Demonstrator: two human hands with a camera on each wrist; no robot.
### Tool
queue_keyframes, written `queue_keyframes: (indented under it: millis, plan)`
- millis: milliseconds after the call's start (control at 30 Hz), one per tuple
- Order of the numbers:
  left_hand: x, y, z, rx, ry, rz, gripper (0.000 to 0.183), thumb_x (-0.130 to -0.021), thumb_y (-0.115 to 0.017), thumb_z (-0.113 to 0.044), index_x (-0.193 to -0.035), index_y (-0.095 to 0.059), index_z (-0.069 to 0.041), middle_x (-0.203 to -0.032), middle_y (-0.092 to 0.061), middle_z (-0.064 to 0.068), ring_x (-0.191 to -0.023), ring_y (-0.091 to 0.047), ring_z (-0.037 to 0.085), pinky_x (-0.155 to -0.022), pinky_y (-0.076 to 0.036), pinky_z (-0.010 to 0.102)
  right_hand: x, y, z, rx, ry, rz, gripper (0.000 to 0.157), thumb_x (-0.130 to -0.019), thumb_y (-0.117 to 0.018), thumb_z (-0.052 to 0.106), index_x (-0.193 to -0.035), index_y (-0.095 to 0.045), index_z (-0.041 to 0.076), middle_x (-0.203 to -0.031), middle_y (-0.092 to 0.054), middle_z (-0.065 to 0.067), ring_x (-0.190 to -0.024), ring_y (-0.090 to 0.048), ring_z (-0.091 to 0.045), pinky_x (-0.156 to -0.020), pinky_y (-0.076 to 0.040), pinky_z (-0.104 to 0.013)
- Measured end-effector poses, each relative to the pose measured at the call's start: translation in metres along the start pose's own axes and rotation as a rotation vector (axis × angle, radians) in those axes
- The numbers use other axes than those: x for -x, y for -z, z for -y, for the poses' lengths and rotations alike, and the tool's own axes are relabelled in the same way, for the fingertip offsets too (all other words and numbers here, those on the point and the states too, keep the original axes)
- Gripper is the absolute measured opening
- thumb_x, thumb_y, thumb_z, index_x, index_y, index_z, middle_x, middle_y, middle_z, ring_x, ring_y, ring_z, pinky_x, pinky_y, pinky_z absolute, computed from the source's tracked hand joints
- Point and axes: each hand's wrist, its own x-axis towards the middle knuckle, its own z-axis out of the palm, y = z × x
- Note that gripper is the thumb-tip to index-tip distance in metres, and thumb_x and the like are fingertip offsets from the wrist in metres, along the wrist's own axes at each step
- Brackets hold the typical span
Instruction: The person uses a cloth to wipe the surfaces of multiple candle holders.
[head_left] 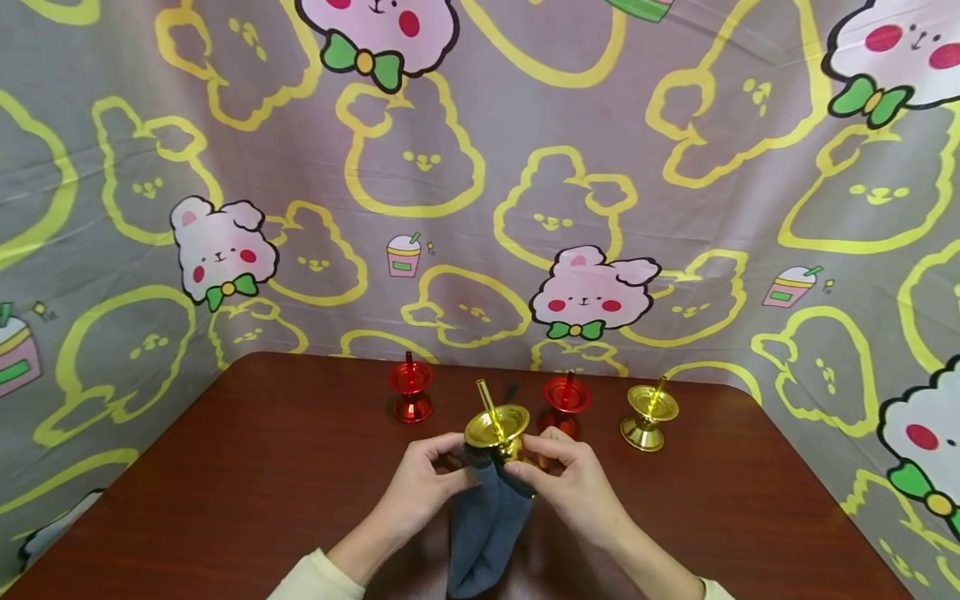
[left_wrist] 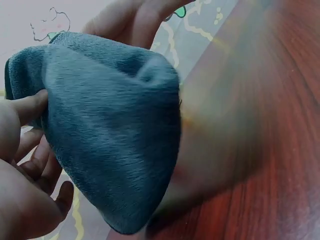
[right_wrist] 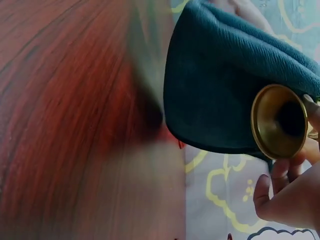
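Both hands are together above the front middle of the table. My right hand (head_left: 576,483) grips a shiny gold candle holder (head_left: 497,425) by its narrow middle, its dish and thin upright rod leaning left. In the right wrist view, the hollow flared base (right_wrist: 264,122) of the holder shows beside the fingers. A folded grey-blue cloth (head_left: 483,525) hangs below the dish, pinched at its upper left by my left hand (head_left: 429,479). The left wrist view shows this cloth (left_wrist: 115,130) hiding the holder, with the left thumb pressed on its edge.
On the dark red-brown table (head_left: 247,483) stand a red candle holder (head_left: 410,392) at back centre, another red one (head_left: 567,396) partly behind the right hand, and a gold one (head_left: 648,417) further right. A patterned curtain (head_left: 465,242) encloses the table's back and sides.
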Motion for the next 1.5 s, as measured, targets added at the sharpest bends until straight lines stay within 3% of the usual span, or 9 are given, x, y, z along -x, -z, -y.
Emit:
queue_keyframes:
  millis: [333,567,700,833,1067,1167,1300,1400,1500]
  plan:
    - [-0.002,-0.002,0.005,0.099,-0.056,0.107,0.035,-0.087,-0.076,-0.006,-0.12,-0.069,0.002,-0.109,-0.067,0.009,-0.094,-0.062,0.02,-0.079,-0.052,0.027,0.002,-0.005,0.006,0.137,-0.028,0.004,0.033,-0.086,-0.078,0.005,-0.118,-0.074,0.005,-0.08,-0.048,-0.001,-0.073,-0.045,-0.013,-0.059,-0.039,-0.022]
    - [-0.001,-0.007,-0.001,0.091,0.03,0.016,0.04,-0.083,-0.078,-0.009,-0.12,-0.068,0.003,-0.097,-0.069,0.008,-0.085,-0.062,0.019,-0.073,-0.052,0.027,0.007,-0.004,0.004,0.226,0.13,0.137,0.034,-0.096,-0.064,-0.001,-0.129,-0.067,0.002,-0.084,-0.045,0.004,-0.074,-0.045,-0.008,-0.063,-0.041,-0.023]
    - [-0.002,-0.011,-0.002,0.035,0.0,-0.018,0.039,-0.081,-0.074,-0.006,-0.118,-0.067,0.003,-0.098,-0.07,0.008,-0.084,-0.062,0.019,-0.074,-0.052,0.026,0.007,-0.002,0.006,0.177,0.106,0.207,0.034,-0.1,-0.06,0.003,-0.134,-0.063,0.001,-0.085,-0.044,0.003,-0.074,-0.045,-0.008,-0.061,-0.041,-0.022]
    - [-0.004,-0.013,-0.001,0.012,-0.055,-0.049,0.039,-0.078,-0.068,-0.003,-0.117,-0.067,0.001,-0.101,-0.071,0.008,-0.086,-0.064,0.018,-0.078,-0.053,0.027,0.004,-0.006,0.008,0.119,0.044,0.146,0.036,-0.096,-0.067,0.008,-0.13,-0.065,-0.002,-0.084,-0.049,0.0,-0.073,-0.047,-0.009,-0.059,-0.042,-0.022]
    - [-0.003,-0.012,-0.001,0.045,-0.135,-0.06,0.039,-0.076,-0.063,-0.001,-0.115,-0.067,0.003,-0.1,-0.07,0.008,-0.089,-0.064,0.018,-0.083,-0.053,0.029,0.002,-0.01,0.009,-0.035,-0.253,-0.039,0.018,-0.086,-0.081,0.016,-0.095,-0.069,0.006,-0.072,-0.053,-0.005,-0.061,-0.052,-0.016,-0.054,-0.044,-0.024]
    - [-0.003,-0.01,-0.003,0.047,-0.155,-0.065,0.038,-0.076,-0.063,-0.002,-0.113,-0.068,0.002,-0.099,-0.07,0.007,-0.089,-0.064,0.02,-0.083,-0.054,0.03,0.004,-0.009,0.006,-0.185,-0.392,0.077,0.028,-0.096,-0.07,0.027,-0.082,-0.062,0.004,-0.064,-0.054,-0.003,-0.055,-0.054,-0.015,-0.055,-0.049,-0.027]
    - [-0.003,-0.007,-0.004,0.034,-0.156,-0.072,0.037,-0.076,-0.063,-0.005,-0.112,-0.069,0.003,-0.098,-0.07,0.007,-0.088,-0.063,0.018,-0.081,-0.053,0.029,0.007,-0.001,0.004,-0.603,-0.528,0.255,0.026,-0.103,-0.057,0.027,-0.085,-0.063,0.009,-0.068,-0.057,0.0,-0.058,-0.056,-0.011,-0.061,-0.052,-0.028]
    - [-0.003,-0.005,-0.002,0.039,-0.152,-0.083,0.038,-0.076,-0.063,-0.007,-0.112,-0.068,0.005,-0.098,-0.07,0.008,-0.089,-0.062,0.017,-0.081,-0.051,0.028,0.007,0.005,0.003,-0.844,-0.552,0.339,0.017,-0.104,-0.053,0.018,-0.094,-0.066,0.012,-0.075,-0.059,0.002,-0.062,-0.055,-0.009,-0.066,-0.051,-0.026]
    - [-0.003,-0.003,-0.001,0.057,-0.138,-0.063,0.039,-0.078,-0.064,-0.008,-0.115,-0.068,0.006,-0.101,-0.071,0.009,-0.092,-0.063,0.018,-0.083,-0.051,0.028,0.006,0.008,0.003,-0.938,-0.562,0.364,0.022,-0.105,-0.049,0.013,-0.095,-0.068,0.012,-0.075,-0.058,0.004,-0.061,-0.051,-0.008,-0.064,-0.047,-0.023]
